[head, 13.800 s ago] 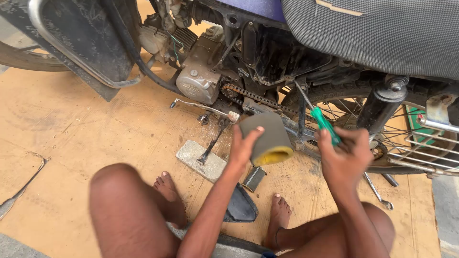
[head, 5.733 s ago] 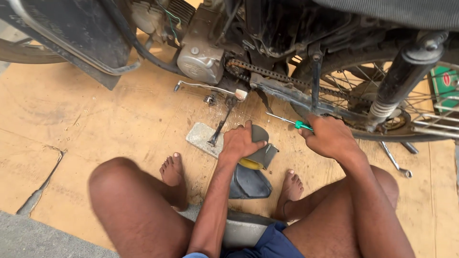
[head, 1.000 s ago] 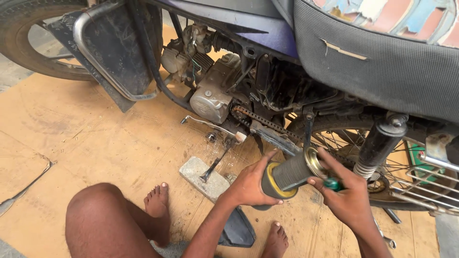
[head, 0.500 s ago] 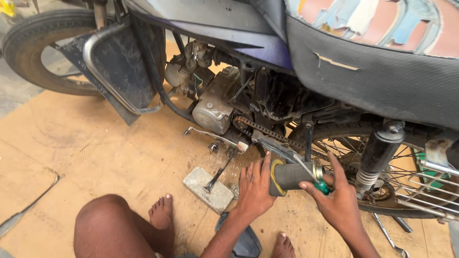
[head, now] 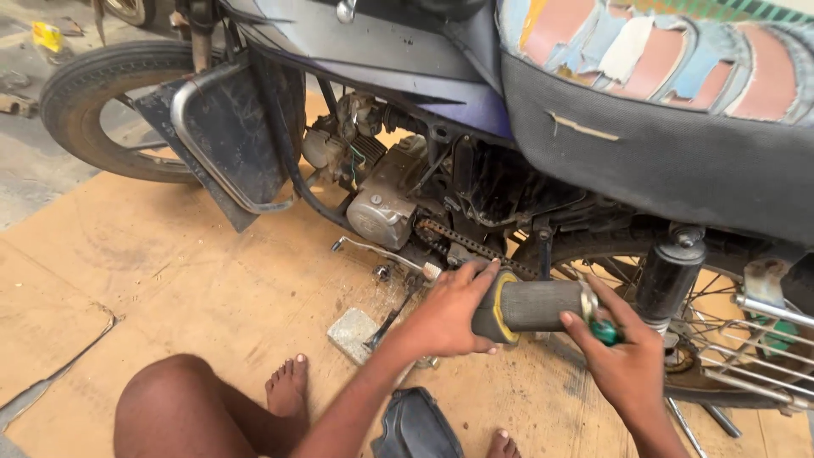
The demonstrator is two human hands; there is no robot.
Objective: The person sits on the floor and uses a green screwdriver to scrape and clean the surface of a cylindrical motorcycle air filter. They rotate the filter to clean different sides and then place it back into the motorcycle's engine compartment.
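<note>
Head view shows the left hand (head: 449,314) wrapped around one end of a grey can (head: 530,307), fingers closed on it near its yellow rim. At the can's other end, the right hand (head: 623,360) has its fingers curled tight around a green tool (head: 604,331), and one fingertip touches the can. Both hands hold the can on its side, up off the floor, just below the chain (head: 462,240) of a motorbike. Behind the chain sits the engine (head: 381,208), and the big seat (head: 678,144) is above. A black shock (head: 670,276) stands just right of the can, in front of the back wheel (head: 729,356). Below the hands, a grey block (head: 354,332) lies under the stand. The person's bare foot (head: 287,392) rests on the brown floor (head: 153,280). A dark cover (head: 417,428) lies by the left arm. Far left is the front wheel (head: 102,110).
</note>
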